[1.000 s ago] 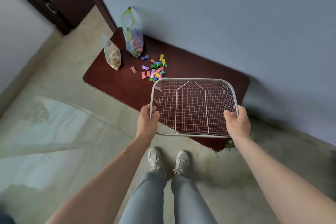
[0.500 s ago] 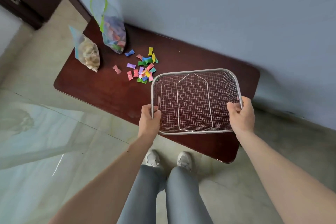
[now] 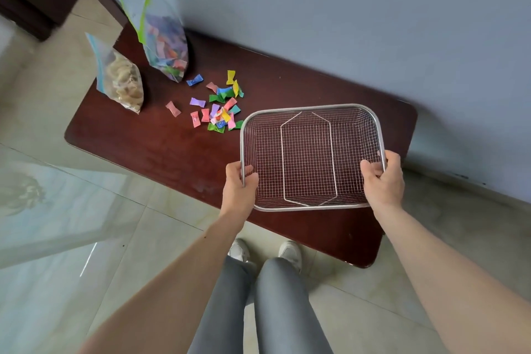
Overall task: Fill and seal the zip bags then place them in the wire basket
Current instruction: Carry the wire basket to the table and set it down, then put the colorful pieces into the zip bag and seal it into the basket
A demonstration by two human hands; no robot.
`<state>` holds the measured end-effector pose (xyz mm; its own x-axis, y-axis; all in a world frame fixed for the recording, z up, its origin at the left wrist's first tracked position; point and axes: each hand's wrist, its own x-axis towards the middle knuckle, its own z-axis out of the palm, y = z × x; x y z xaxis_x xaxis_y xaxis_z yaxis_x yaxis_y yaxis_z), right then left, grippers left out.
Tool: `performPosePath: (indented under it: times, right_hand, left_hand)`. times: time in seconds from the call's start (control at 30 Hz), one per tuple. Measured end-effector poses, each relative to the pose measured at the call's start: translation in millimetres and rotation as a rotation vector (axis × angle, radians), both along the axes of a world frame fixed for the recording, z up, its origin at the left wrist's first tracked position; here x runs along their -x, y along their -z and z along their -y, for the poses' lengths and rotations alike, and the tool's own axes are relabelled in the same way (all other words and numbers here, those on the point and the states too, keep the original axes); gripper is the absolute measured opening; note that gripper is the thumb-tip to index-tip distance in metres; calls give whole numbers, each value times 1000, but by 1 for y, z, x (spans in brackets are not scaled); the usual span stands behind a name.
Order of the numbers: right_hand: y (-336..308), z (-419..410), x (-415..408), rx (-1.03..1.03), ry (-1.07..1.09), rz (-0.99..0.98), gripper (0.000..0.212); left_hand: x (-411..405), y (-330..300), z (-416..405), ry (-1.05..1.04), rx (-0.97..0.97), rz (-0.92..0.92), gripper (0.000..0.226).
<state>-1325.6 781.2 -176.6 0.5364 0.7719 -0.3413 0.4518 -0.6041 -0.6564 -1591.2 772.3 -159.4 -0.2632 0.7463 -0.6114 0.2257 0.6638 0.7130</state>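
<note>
left hand (image 3: 240, 187) + right hand (image 3: 383, 181) both clamped on 1 empty wire basket (image 3: 313, 108) over table (image 3: 161, 149) | 2 zip bags at 10-11 o'clock: candy bag (image 3: 163, 43), pasta bag (image 3: 123, 83) | loose candies (image 3: 219, 108), too many to count

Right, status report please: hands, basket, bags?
Left hand and right hand gripping empty basket over table. Both bags upright, unloaded. Loose candies beside basket.
</note>
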Motion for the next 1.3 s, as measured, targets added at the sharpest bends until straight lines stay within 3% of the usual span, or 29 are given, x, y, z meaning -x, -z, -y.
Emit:
performPosePath:
  times: [0.13, 0.4, 0.73, 1.07, 1.3]
  right_hand:
    - [-1, -3, -1, 6, 6, 3, 40]
    - [-40, -9, 7, 40, -2, 175, 53]
    - [-94, -26, 60, -31, -152, 167, 53]
    - [-114, -59, 180, -102, -238, 81, 52]
    - [-120, -71, 269, -167, -188, 3, 50]
  left_hand:
    - [-3, -2, -3, -4, 4, -24, 24]
    - [-7, -36, -4, -50, 76, -55, 53]
    - [14, -93, -15, -118, 15, -42, 50]
    - [116, -121, -37, -174, -40, -4, 47]
    - [197, -139, -70, -84, -105, -10, 47]
